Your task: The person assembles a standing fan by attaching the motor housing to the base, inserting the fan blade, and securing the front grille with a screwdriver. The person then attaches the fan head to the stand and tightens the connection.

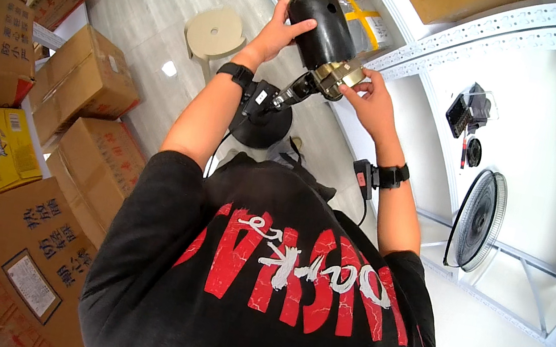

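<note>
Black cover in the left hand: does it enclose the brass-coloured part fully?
Not fully: the brass-coloured part shows beyond the black cover, with the right hand on it. The inside is hidden.

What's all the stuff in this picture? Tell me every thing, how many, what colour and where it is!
Cover: 1, black, top middle
Metal part: 1, brass-coloured, just below the cover
Round base: 1, black, below the metal part in the picture
Round-topped thing: 1, beige, left of the cover
Cardboard boxes: several, brown, left side and top
Yellow box: 1, yellow, left side
Taped package: 1, grey with yellow tape, right of the cover
Shelving: white, right side
Small items: several, mostly black, upper right
Wire grille: at least 1, black, right side
Floor: grey, upper left
Wristbands: 2, black, one per wrist
Shirt: 1, black with red-and-white print, bottom middle
Left hand: 1, bare, on the cover
Right hand: 1, bare, on the metal part
</note>
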Demonstrator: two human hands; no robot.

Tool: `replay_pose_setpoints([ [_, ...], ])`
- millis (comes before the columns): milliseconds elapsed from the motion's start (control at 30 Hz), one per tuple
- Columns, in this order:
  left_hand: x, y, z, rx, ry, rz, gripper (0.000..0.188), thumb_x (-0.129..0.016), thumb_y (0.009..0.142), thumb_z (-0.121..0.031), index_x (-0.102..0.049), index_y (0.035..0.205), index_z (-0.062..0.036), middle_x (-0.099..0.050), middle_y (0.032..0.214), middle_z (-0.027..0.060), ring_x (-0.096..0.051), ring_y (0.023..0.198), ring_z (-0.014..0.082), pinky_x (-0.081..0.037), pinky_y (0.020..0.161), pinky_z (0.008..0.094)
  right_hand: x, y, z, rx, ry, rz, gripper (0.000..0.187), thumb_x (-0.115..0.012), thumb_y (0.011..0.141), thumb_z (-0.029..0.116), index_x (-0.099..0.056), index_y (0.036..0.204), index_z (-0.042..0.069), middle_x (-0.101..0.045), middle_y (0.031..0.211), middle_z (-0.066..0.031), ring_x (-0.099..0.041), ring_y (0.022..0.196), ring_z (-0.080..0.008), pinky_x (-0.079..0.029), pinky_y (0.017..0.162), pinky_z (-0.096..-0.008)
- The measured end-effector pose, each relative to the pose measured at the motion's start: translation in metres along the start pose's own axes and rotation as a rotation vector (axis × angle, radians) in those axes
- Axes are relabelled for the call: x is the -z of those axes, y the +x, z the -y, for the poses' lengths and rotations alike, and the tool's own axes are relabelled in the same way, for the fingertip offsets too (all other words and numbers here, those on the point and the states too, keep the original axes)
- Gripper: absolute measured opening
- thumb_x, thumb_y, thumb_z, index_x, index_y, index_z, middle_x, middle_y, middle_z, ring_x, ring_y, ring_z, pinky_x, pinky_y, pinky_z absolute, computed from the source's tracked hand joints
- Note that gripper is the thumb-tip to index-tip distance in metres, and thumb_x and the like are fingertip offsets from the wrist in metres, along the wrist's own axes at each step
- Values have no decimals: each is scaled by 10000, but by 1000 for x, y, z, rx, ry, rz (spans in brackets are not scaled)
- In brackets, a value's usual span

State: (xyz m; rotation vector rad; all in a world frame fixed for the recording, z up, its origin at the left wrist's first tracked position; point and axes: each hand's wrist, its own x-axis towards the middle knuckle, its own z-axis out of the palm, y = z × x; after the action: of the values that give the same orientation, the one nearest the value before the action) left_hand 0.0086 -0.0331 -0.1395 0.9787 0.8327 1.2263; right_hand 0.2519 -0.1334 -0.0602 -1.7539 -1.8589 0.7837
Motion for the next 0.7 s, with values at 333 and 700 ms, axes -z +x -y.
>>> replay_pose_setpoints([
  [333,-2,-4,-14,127,-85,-70,942,-789,848,-340,-161,1532,-177,-405,1420,127,-458,1280,258,-483,965,427,53,49,36,114,-175,135,825,-760,844,454,-411,1465,39,-627,1171,-177,-649,911,-221,-514,826,-319],
  [700,-3,-30,31,141,-266,-273,758,-587,955,-521,-278,1488,-80,-576,1261,132,-556,1147,212,-467,959,391,-24,153,77,201,-302,412,1098,-873,691,443,-287,1480,-47,-529,1357,-281,-569,1231,-343,-465,1025,-391],
])
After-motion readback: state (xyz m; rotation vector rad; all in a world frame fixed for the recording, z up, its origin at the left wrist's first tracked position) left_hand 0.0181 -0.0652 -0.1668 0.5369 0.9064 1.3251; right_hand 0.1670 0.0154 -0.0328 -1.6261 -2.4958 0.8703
